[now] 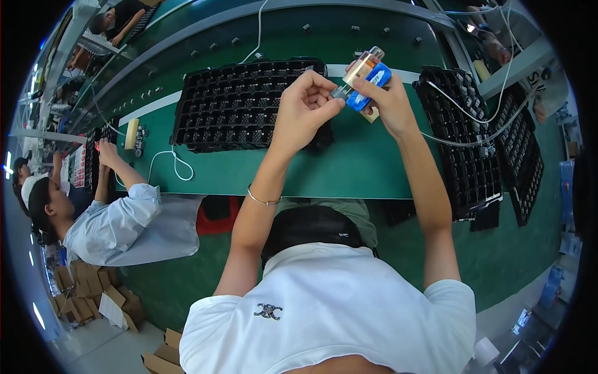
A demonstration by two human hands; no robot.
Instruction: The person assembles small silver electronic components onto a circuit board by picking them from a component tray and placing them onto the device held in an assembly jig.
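Over the green bench, my right hand is closed round a bundle of a blue piece with white marking and a cream-coloured block with a clear, rounded end at its top. I cannot make out what kind of thing it is. My left hand meets it from the left, thumb and forefinger pinching a small grey part at its lower left. Whether that part is attached to the bundle is hidden. Behind my left hand lies a large black compartment tray.
More black trays stand at the right, with a white cable across them. A cream block and small metal parts lie on the bench at left. Beside me on the left sits a co-worker; cardboard boxes are on the floor.
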